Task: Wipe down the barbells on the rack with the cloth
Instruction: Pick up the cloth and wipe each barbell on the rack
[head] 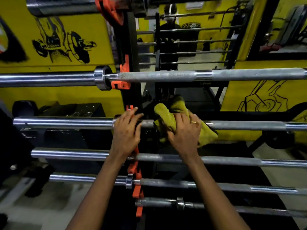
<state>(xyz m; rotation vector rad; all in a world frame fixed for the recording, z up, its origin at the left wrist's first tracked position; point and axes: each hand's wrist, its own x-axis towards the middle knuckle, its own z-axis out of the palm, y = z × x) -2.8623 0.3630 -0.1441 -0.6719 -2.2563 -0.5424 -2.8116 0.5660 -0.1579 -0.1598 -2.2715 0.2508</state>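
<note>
Forearms reach up past the lower barbells [69, 154]. Of the hands, the left hand [127, 132] lies with its fingers straight over the middle barbell [66, 122] beside the orange rack hooks [137, 188]. The right hand [184, 132] clamps the yellow-green cloth [167, 117] round that bar's shaft. It looks mid-wipe, and I cannot tell whether the others are done.

We saw a left hand [127, 131] and a right hand [184, 131], each on a long arm. Both arms were bare all the way down to the edge of the view. The right hand wore one thin ring [193, 122]. It was a gold, shiny, plain band round one finger. The nails were too blurry for us to tell much.
</note>
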